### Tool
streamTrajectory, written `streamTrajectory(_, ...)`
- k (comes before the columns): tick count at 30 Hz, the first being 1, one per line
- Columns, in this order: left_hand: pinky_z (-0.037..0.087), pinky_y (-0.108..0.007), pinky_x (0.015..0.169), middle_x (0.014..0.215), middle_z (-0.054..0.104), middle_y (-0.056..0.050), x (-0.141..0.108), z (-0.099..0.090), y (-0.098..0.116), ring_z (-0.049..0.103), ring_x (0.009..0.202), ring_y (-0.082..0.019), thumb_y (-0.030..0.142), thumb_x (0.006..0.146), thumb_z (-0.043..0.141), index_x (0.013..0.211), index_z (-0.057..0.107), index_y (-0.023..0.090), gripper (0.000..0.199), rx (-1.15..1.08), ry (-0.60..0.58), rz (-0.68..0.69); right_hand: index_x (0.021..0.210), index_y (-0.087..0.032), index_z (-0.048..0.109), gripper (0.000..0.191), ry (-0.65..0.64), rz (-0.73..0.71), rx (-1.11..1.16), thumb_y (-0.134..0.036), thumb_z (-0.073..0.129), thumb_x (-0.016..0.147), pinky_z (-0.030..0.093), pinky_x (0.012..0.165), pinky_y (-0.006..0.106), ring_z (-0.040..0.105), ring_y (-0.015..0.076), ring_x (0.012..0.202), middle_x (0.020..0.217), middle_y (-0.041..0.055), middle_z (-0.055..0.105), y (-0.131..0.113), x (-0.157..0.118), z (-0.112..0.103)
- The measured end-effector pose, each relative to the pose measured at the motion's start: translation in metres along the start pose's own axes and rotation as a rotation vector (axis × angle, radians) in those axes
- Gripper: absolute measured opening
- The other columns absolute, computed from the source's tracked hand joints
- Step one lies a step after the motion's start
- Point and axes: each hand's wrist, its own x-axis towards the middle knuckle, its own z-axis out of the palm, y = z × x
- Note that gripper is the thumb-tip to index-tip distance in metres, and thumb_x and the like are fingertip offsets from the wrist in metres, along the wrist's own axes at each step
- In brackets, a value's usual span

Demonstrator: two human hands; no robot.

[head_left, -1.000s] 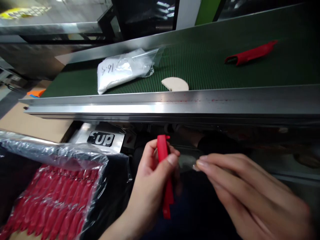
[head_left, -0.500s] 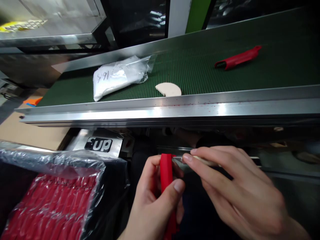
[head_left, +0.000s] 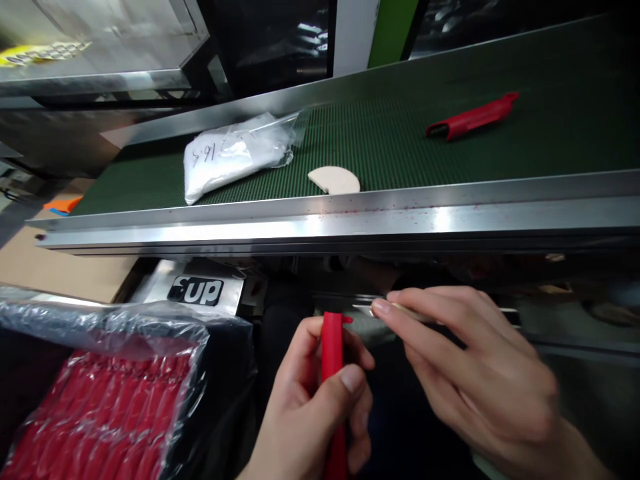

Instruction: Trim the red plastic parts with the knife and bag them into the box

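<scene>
My left hand (head_left: 313,407) is wrapped around a long red plastic part (head_left: 332,343) held upright, its thumb pressed along the front. A small red nub juts from the part's upper right end. To the right, my right hand (head_left: 480,363) pinches a slim knife with a pale handle (head_left: 411,311). Its thin blade (head_left: 362,308) points left, a little above and apart from the red part. Much of the handle is covered by my fingers.
Beyond my hands runs a green conveyor belt (head_left: 390,143) with a metal edge rail (head_left: 280,223). On it lie a white plastic bag (head_left: 235,157), a cream rounded piece (head_left: 335,179) and another red part (head_left: 473,119). A lined box (head_left: 200,353) of red parts (head_left: 107,407) stands lower left.
The knife blade has moved away from the top of the red part, up and right, leaving a gap. My left hand keeps its hold, with the part slightly lower.
</scene>
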Motion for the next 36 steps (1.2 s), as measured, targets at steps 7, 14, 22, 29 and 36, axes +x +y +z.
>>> streamTrajectory(7,0.04,-0.011,0.041,0.065,0.052,0.004,0.0,-0.003,-0.002,0.04,0.043,-0.003,0.033,0.091,0.058,0.099,0.049,0.023,0.015,-0.034,-0.052,0.021,0.118,-0.008,0.066,0.037,-0.011,0.03,0.078,0.007,0.054,0.085,0.048,0.081,0.039,0.058,0.0234,0.101,0.109,0.0146,0.063,-0.006,-0.001,-0.002)
streamTrajectory(14,0.039,-0.011,0.04,0.063,0.052,0.004,-0.001,-0.003,-0.003,0.042,0.041,-0.003,0.036,0.091,0.058,0.101,0.048,0.024,0.018,-0.021,-0.047,0.016,0.116,-0.01,0.067,0.036,-0.007,0.013,0.015,0.004,0.056,0.085,0.048,0.075,0.041,0.059,0.0251,0.095,0.107,0.0145,0.065,-0.009,-0.001,0.0)
streamTrajectory(22,0.042,-0.014,0.041,0.077,0.055,0.002,-0.002,0.001,-0.005,0.042,0.049,-0.005,0.035,0.087,0.064,0.101,0.05,0.023,0.023,0.074,0.094,0.059,0.114,-0.01,0.068,0.034,0.004,-0.008,-0.025,0.002,0.059,0.084,0.048,0.072,0.041,0.06,0.026,0.091,0.104,0.0136,0.067,-0.007,-0.001,0.0)
streamTrajectory(29,0.036,-0.011,0.041,0.067,0.051,0.004,-0.005,-0.003,-0.008,0.039,0.044,-0.003,0.041,0.086,0.066,0.099,0.051,0.023,0.027,0.057,0.0,0.039,0.118,-0.01,0.067,0.038,0.022,0.015,-0.039,0.004,0.06,0.084,0.049,0.076,0.043,0.06,0.0257,0.095,0.106,0.013,0.066,0.004,-0.006,0.002)
streamTrajectory(36,0.036,-0.01,0.038,0.059,0.049,0.004,0.002,-0.009,-0.01,0.036,0.04,-0.004,0.037,0.093,0.054,0.101,0.049,0.024,0.016,-0.077,-0.211,-0.001,0.122,-0.013,0.064,0.044,0.024,0.136,0.128,0.007,0.055,0.084,0.05,0.085,0.039,0.058,0.0222,0.105,0.113,0.0115,0.062,0.001,-0.012,0.0)
